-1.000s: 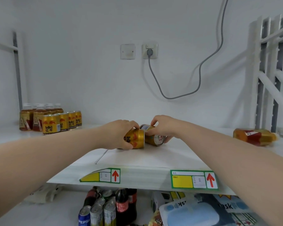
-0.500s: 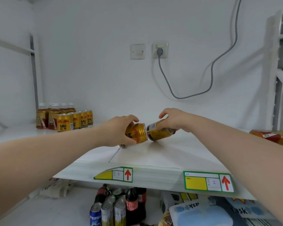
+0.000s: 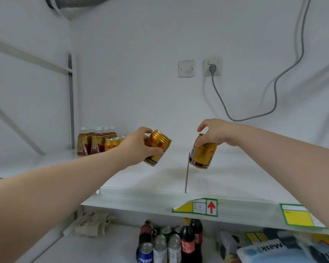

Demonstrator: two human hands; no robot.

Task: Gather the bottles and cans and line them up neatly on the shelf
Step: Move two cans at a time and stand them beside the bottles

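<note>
Cans fill both hands, lifted clear of the white shelf (image 3: 235, 179) with air under each. One gold can (image 3: 158, 147) sits in the left hand (image 3: 136, 147), tilted so its top leans toward 1 o'clock; the thumb lies across its upper side and the fingers wrap underneath, so the can juts out of the hand at 3 o'clock. A second gold can (image 3: 203, 153) hangs from the right hand (image 3: 215, 132), nearly upright, its base pointing to 6 o'clock; the fingertips close on its top rim from above, so the can lies directly below the hand. The two cans are apart, with open shelf showing between them, and a thin dark seam in the shelf runs down from just beside the right-hand can. At 9 o'clock from the left hand, at the back of the shelf, stands a cluster of tea bottles (image 3: 95, 141) with standing gold cans (image 3: 112, 144) just in front, partly hidden by that hand. At 6 o'clock, on the level below, soda cans and cola bottles (image 3: 171, 243) stand grouped together.
</note>
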